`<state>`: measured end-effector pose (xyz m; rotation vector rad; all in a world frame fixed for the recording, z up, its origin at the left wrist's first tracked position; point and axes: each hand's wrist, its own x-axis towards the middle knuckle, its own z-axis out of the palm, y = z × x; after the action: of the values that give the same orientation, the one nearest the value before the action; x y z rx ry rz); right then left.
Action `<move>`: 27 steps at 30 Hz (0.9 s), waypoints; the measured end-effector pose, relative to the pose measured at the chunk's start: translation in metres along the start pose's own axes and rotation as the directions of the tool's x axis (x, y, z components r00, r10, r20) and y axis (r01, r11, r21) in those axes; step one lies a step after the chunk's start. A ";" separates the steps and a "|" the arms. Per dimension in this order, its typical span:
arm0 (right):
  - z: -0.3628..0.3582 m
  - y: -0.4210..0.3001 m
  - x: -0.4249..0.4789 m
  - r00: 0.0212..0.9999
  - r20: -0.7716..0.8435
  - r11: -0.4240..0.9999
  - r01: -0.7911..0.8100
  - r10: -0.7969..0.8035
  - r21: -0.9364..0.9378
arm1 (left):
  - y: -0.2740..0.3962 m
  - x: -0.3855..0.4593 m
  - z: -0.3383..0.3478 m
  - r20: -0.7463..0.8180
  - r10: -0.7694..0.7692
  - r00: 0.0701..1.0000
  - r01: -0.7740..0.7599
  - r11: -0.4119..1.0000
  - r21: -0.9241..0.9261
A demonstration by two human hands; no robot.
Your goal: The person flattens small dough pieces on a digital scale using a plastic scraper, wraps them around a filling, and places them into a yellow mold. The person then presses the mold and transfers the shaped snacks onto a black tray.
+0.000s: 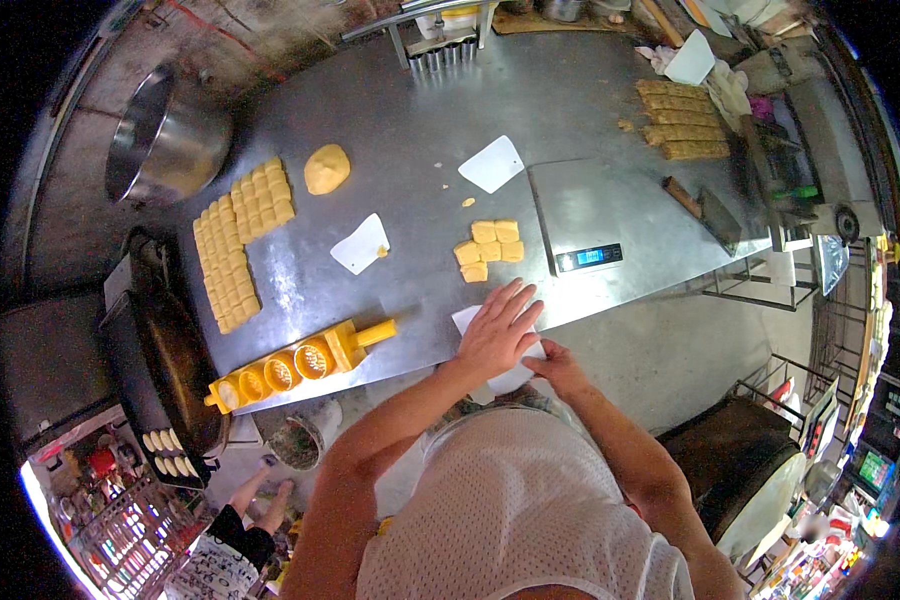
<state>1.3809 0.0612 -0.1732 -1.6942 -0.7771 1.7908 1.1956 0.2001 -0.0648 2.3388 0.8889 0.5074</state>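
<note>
My left hand (497,334) lies spread, palm down, over a white plastic dough scraper (511,381) at the table's near edge. My right hand (559,367) pinches the scraper's right side between thumb and fingers. Just beyond them sits a small cluster of yellow dough pieces (487,250). A digital scale (579,210) with a lit display stands to its right. Two more white scrapers, one above the cluster (493,164) and one to its left (361,244), lie flat. A round dough lump (327,169) and rows of portioned dough (226,262) are further left.
A yellow mooncake mould (292,367) lies along the near left edge. Long brown filling strips (682,120) and a cleaver (709,214) are at the right. A large metal bowl (169,142) stands far left. Another person (229,551) is at the lower left, beyond a bucket (300,442).
</note>
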 end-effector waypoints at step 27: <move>0.076 0.004 0.036 0.955 -0.201 0.725 0.020 -0.217 -0.688 | -0.072 0.026 0.065 0.468 0.243 0.850 -0.355 0.920 0.167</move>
<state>1.3031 0.0819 -0.1976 -2.2136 -1.5107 1.1912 1.2139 0.2376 -0.1561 2.6858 0.3846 -0.0325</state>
